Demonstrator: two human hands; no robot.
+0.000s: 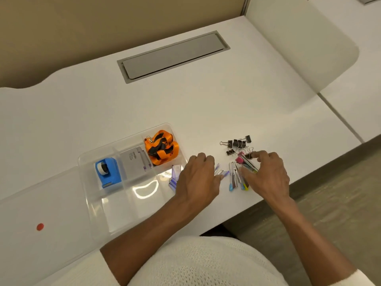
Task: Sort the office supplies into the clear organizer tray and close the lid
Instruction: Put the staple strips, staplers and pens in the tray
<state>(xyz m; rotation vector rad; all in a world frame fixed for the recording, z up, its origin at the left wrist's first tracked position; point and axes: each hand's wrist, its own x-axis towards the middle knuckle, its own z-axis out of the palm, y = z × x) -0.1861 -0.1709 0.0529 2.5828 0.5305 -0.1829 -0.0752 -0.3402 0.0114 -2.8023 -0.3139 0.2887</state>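
The clear organizer tray lies open on the white desk, its lid folded out to the left. It holds a blue tape dispenser, a grey box, an orange and black lanyard and small purple cases. My left hand is curled just right of the tray, fingertips pinching small purple-tipped pieces. My right hand grips a bundle of metal clips with a pink end. More colour-tipped metal clips lie below it. Black binder clips sit beyond.
A grey cable hatch is set into the desk at the back. The desk's front edge runs diagonally close under my right hand. A red dot marks the lid. A beige partition stands behind.
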